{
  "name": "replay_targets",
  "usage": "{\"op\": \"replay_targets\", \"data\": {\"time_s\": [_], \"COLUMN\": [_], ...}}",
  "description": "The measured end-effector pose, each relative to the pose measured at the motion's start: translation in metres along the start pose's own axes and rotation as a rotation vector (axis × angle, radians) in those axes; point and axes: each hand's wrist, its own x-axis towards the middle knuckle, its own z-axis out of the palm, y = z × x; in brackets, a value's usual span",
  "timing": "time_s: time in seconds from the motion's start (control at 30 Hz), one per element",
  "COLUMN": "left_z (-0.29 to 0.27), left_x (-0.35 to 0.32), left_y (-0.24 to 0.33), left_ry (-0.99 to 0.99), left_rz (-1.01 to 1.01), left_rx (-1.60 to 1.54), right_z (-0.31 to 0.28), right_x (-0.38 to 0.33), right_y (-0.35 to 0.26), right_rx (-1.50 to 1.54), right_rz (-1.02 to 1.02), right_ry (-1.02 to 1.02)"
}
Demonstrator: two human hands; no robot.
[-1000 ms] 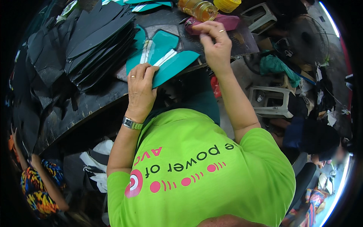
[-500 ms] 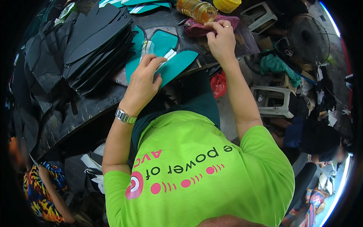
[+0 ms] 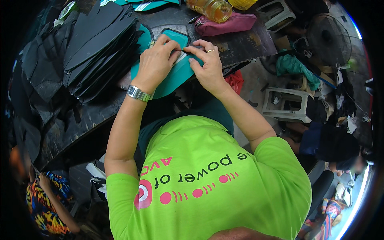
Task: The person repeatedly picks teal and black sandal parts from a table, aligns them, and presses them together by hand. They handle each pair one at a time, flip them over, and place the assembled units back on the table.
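A teal flat cut piece [image 3: 169, 82], curved along its lower edge, lies at the table's front edge with a white strip [image 3: 182, 57] along its upper side. My left hand [image 3: 156, 64] rests over the piece, fingers bent and pressed together near the strip. From the right, my right hand [image 3: 208, 68] closes thumb and forefinger at the strip's end. Both sets of fingertips nearly meet there, and what lies beneath them is partly hidden. Behind is another teal piece [image 3: 176, 37] with a dark edge.
Stacked black cut pieces [image 3: 98, 44] rise at the left of the dark table [image 3: 96, 114]. A glass jar [image 3: 218, 11] of amber contents stands behind a maroon pouch [image 3: 226, 25]. White stools [image 3: 286, 105] and a fan [image 3: 329, 38] are at the right. Another person's arm [image 3: 60, 204] shows lower left.
My right hand has come left and nearer, from the pouch and jar to the teal piece. My left hand has shifted slightly and now presses on the piece beside it.
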Motion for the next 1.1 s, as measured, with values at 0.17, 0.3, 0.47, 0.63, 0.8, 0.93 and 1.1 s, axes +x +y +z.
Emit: {"op": "replay_targets", "data": {"time_s": [0.17, 0.3, 0.47, 0.63, 0.8, 0.93, 1.1], "left_z": [-0.011, -0.030, -0.035, -0.032, -0.028, -0.032, -0.066], "left_x": [-0.013, -0.046, -0.073, -0.078, -0.081, -0.081, -0.069], "left_y": [0.002, 0.015, 0.022, 0.019, 0.018, 0.022, 0.038], "left_ry": [-0.013, -0.021, -0.068, -0.054, -0.026, 0.041, 0.312], "left_rz": [0.021, 0.030, -0.035, -0.002, 0.071, 0.128, 0.257], "left_rx": [-0.147, -0.207, -0.226, -0.212, -0.145, -0.170, -0.125], "right_z": [0.002, 0.000, -0.005, -0.010, -0.011, -0.025, -0.098], "right_x": [-0.002, -0.005, -0.008, -0.004, -0.004, 0.003, 0.032], "right_y": [-0.003, -0.006, -0.011, -0.013, -0.017, -0.030, -0.038], "right_rx": [-0.107, -0.282, -0.109, -0.293, -0.574, -0.416, 0.147], "right_rz": [-0.109, -0.258, -0.305, -0.285, -0.420, -0.363, -0.294], "right_ry": [0.014, -0.005, -0.083, 0.013, -0.164, -0.207, 0.229]}}
